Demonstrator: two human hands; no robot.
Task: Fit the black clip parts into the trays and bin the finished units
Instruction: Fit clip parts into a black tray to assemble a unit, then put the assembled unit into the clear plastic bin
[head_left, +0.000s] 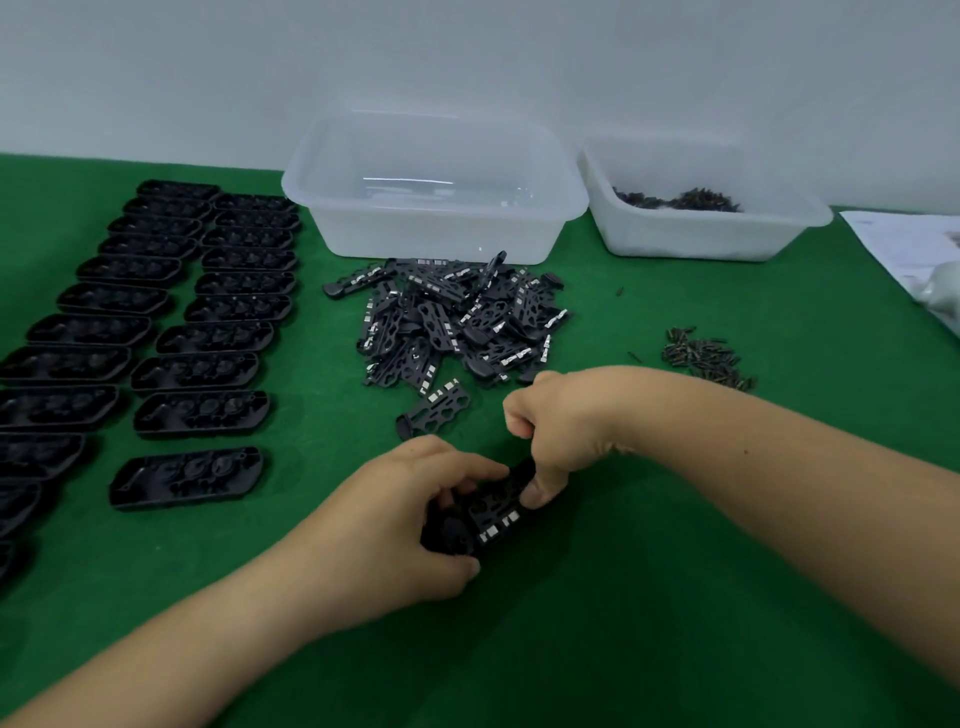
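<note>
On the green mat (649, 597), front centre, left hand (410, 514) and right hand (566, 426) both grip one black tray (447, 535) with a clip part (498, 506) seated in it. Loose clip pile (452, 319) just behind; empty trays (192, 371) in rows at left; clear bin (431, 228) beyond the pile.

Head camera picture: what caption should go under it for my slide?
Both hands press a black clip part into a tray, beside the clip pile.
</note>
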